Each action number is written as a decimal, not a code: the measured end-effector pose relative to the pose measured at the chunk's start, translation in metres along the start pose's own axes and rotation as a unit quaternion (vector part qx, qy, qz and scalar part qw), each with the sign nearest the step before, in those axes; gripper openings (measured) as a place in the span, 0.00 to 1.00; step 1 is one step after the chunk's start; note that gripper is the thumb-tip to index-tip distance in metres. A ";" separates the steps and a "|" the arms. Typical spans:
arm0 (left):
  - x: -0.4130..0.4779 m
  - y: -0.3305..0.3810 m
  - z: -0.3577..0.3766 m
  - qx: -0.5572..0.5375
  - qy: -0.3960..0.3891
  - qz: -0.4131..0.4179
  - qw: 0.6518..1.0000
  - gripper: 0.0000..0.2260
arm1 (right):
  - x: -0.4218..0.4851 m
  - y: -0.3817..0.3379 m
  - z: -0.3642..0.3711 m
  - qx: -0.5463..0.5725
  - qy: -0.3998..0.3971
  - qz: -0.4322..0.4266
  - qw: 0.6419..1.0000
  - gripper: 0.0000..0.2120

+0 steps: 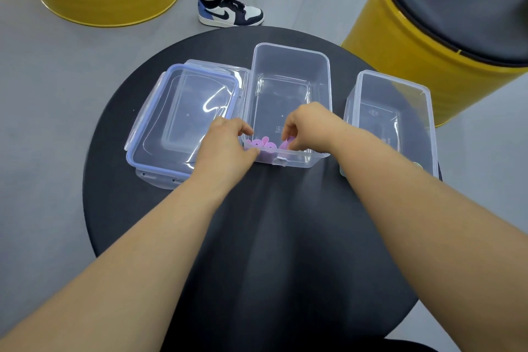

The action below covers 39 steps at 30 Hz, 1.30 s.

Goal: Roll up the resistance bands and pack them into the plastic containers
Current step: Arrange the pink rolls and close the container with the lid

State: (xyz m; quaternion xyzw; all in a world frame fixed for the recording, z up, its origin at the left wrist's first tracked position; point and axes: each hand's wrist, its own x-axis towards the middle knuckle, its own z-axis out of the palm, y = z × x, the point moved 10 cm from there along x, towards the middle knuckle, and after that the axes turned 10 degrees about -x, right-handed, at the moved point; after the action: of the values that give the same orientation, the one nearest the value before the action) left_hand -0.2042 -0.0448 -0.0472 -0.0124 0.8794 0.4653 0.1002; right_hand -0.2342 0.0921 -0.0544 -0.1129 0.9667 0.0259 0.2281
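Note:
A rolled pink resistance band (264,145) lies at the near end inside the middle clear plastic container (288,66). My left hand (228,141) is at that container's near left corner, fingers curled over the rim onto the band. My right hand (307,127) reaches in from the right and pinches the band's right part. A second clear container (400,86) stands to the right; something small and greenish shows at its near end, mostly hidden by my right forearm.
Two stacked lids (183,123), the upper one blue-rimmed, lie left of the middle container on the round black table (285,237). Yellow drum stools (428,37) stand on the floor at the back right and back left. A person's sneaker (230,13) is beyond the table.

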 end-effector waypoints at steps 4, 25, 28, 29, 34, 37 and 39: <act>0.003 -0.003 0.000 -0.009 0.010 -0.003 1.000 0.09 | 0.003 0.000 0.007 0.009 -0.006 -0.002 1.000 0.08; 0.006 -0.007 0.001 -0.008 0.023 -0.011 1.000 0.08 | 0.001 0.008 0.012 0.088 -0.016 0.046 0.995 0.08; 0.006 -0.007 0.001 -0.005 0.024 -0.009 1.000 0.08 | -0.002 0.011 0.014 0.145 -0.039 0.047 0.988 0.07; 0.006 -0.007 0.001 -0.004 0.024 -0.009 1.000 0.08 | -0.002 0.011 0.015 0.155 -0.047 0.044 0.986 0.08; 0.006 -0.006 0.001 -0.003 0.023 -0.010 1.000 0.08 | 0.000 0.013 0.018 0.184 -0.061 0.045 0.980 0.07; 0.006 -0.006 0.001 0.000 0.024 -0.011 1.000 0.09 | 0.001 0.014 0.020 0.188 -0.061 0.054 0.979 0.06; 0.006 -0.006 0.000 -0.003 0.025 -0.011 1.000 0.09 | 0.002 0.015 0.020 0.195 -0.055 0.060 0.977 0.05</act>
State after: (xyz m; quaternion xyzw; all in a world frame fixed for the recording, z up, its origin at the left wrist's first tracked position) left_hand -0.2097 -0.0475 -0.0536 -0.0335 0.8802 0.4660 0.0832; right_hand -0.2308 0.1084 -0.0738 -0.0062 0.9440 -0.1434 0.2969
